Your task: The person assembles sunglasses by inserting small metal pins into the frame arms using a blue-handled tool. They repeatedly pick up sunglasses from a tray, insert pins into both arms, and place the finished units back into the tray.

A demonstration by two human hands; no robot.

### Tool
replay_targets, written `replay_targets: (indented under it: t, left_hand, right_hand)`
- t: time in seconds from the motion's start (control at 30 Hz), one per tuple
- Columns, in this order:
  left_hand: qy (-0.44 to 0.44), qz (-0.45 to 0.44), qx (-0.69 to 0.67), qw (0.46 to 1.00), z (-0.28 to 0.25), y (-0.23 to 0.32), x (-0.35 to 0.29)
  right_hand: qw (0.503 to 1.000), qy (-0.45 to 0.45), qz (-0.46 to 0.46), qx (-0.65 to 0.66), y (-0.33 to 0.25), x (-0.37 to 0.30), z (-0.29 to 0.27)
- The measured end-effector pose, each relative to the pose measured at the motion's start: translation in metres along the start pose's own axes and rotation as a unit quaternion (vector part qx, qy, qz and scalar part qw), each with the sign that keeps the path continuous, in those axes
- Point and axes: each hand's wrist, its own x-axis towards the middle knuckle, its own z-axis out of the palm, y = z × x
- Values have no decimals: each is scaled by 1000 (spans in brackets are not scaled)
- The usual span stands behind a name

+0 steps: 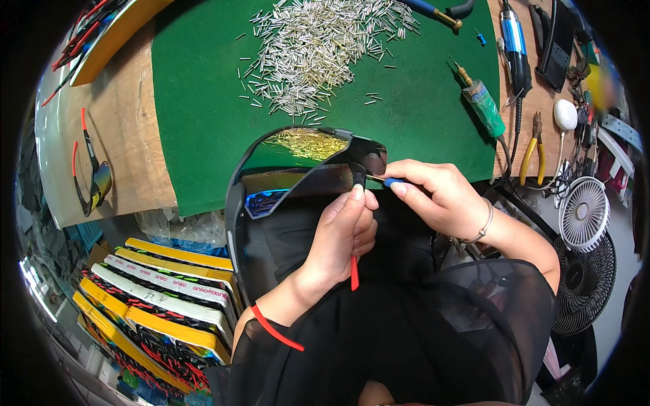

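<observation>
My left hand [342,233] is closed round one temple of a pair of black wraparound sunglasses [235,196], close to its hinge. That temple's red tip [354,274] sticks out below my fist, while the other red tip [276,330] lies over my left forearm. Between finger and thumb, my right hand [440,196] pinches a small screwdriver with a blue handle [391,181]. Its thin shaft points left at the hinge; whether the tip sits in a screw is hidden. The sunglasses stand on edge at the bench's front, with part of the mat showing yellowish through the lens.
A heap of small silver pins [305,54] covers the green mat [196,122]. To the right lie a green-handled tool [484,108], yellow-handled pliers [533,152] and a blue corded tool [514,51]. Another pair of sunglasses [100,186] lies left, above packed boxes [169,291]. Fans [583,213] stand right.
</observation>
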Motion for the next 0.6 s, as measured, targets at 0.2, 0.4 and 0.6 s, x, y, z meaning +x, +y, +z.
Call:
replay_targets:
  t: [0.2,0.4,0.6]
  left_hand:
    - [-4,-6,29,1000,0,1,2]
    - [-24,-22,11,999,-2,3,3]
    - [-40,-34,9,999,-3,4,5]
  right_hand:
    - [987,-7,9,-162,-27,4,-10]
    - [980,-30,-17,-195,-29,8,-11]
    - [972,1,2,-233,-43,7,-8]
